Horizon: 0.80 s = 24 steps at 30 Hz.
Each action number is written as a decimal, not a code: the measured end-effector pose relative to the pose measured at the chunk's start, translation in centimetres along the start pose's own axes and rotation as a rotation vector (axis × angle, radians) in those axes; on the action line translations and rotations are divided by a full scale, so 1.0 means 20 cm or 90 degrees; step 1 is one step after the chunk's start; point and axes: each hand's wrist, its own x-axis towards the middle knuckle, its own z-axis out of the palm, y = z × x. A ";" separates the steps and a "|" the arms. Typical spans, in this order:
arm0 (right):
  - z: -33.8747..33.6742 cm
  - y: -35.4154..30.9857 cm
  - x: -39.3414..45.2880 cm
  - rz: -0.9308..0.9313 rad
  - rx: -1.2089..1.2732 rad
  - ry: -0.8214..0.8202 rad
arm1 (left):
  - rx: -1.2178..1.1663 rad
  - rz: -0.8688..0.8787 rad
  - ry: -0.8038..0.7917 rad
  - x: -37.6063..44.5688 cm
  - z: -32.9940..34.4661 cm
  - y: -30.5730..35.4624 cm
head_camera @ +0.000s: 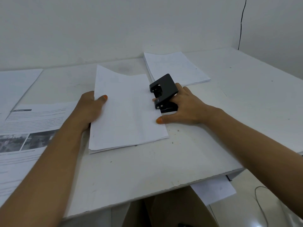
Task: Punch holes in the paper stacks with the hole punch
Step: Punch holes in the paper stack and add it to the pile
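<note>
I see the paper stack (pixel 126 112) in the middle of the frame, lying on the white table (pixel 164 161). My left hand (pixel 89 108) holds its left edge, thumb on top and fingers tucked under. My right hand (pixel 183 108) is spread around the black hole punch (pixel 164 93) at the stack's right edge. Its thumb presses on the paper near the corner, and I think one finger pokes under the punch. I cannot tell if the paper is fully inside the slot.

The paper is light and floppy. Its far edge bends up already, so it will slide and fan out if I let go. I think it is best to hold it flat, near the edges. The punch looks hard and heavy enough to stay put. I would push down on its wide top, not its sides.

Another paper stack (pixel 177 68) waits in the upper right. Printed pages (pixel 32 125) lie at the left.
</note>
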 end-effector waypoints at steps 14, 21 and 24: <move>0.00 0.04 -0.01 -0.016 0.102 0.055 | -0.023 -0.011 -0.021 -0.04 0.04 0.04; -0.05 0.10 -0.03 0.056 0.449 0.032 | -0.028 -0.048 -0.025 -0.04 0.03 0.05; -0.03 0.08 -0.02 0.134 0.473 0.097 | -0.018 -0.053 -0.025 -0.05 0.03 0.06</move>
